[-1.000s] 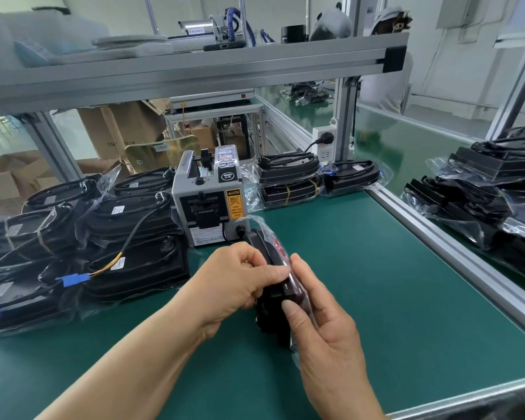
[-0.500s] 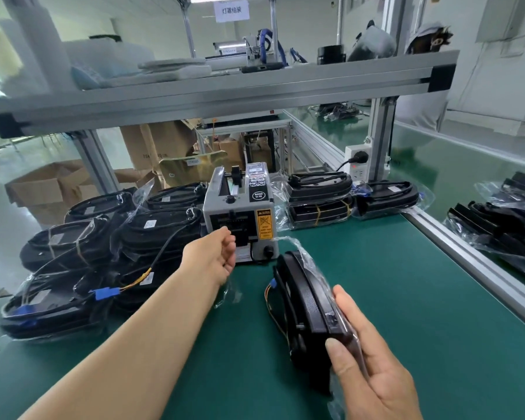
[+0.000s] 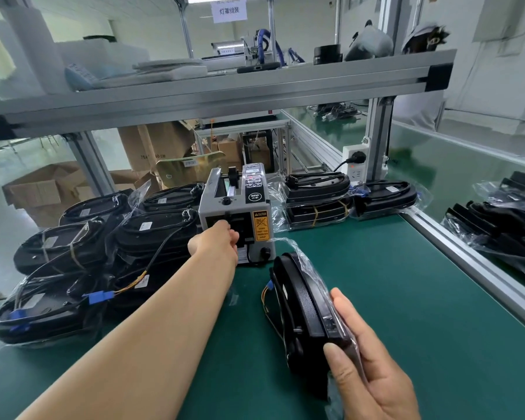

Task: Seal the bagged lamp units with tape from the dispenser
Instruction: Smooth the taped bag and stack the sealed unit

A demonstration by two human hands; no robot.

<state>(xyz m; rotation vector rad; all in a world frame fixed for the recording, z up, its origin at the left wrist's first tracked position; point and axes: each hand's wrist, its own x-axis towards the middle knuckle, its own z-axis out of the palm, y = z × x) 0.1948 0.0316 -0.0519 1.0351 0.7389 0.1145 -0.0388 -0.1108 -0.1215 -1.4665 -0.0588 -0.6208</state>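
A grey tape dispenser with a yellow caution label stands at the back of the green mat. My left hand reaches its front outlet; the fingertips are hidden behind the hand, and no tape shows. A black lamp unit in a clear bag stands on edge on the mat, in front of and right of the dispenser. My right hand grips its near end, thumb on the left face, fingers behind.
Several bagged lamp units are piled left of the dispenser, with more stacked to its right. An aluminium shelf beam crosses overhead. A metal rail edges the mat on the right, with more bagged units beyond it.
My left hand let go of the bagged lamp unit and moved forward to the dispenser's outlet. My right hand kept hold of the unit, which now stands on edge nearer me.
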